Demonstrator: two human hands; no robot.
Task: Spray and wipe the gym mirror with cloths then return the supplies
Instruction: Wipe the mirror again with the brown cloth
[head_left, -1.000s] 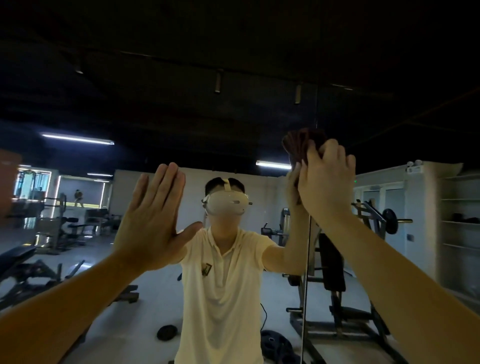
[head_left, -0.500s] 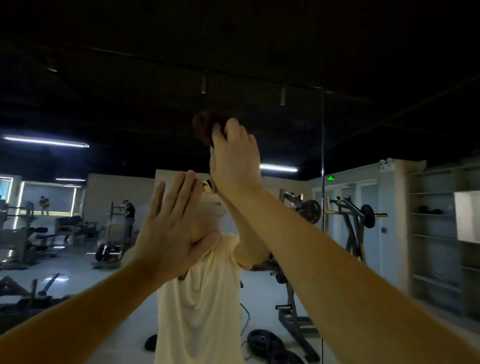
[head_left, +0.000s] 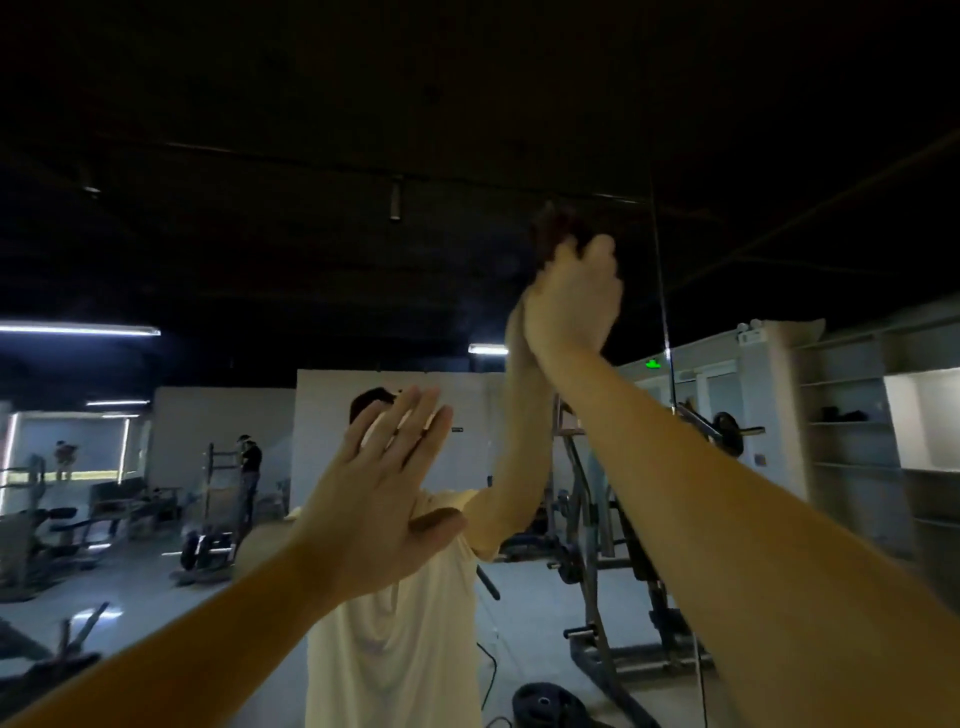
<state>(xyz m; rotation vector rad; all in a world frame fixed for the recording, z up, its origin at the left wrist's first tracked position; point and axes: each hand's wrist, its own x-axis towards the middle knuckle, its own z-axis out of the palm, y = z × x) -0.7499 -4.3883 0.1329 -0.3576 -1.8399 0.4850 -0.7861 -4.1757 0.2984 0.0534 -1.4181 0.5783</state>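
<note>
Count: one cloth (head_left: 557, 233), one mirror (head_left: 218, 249), two hands.
Look: cloth dark brown, bunched.
Fingers: right hand (head_left: 571, 306) grips cloth; left hand (head_left: 384, 499) straight, spread.

A dark ceiling (head_left: 467, 104) spans the gym, crossed by a track with a small spot lamp (head_left: 396, 201). One tube light (head_left: 78, 329) glows at the far left and another (head_left: 487, 349) near the middle, with a green exit sign (head_left: 652, 364) to its right. Pale walls (head_left: 332, 415) stand at the back. Open shelving (head_left: 852, 415) lines the right side. Benches (head_left: 52, 530) sit at the left on a pale, glossy floor (head_left: 145, 587), a weight rack (head_left: 597, 545) stands right of centre, and a weight plate (head_left: 545, 701) lies near it.
</note>
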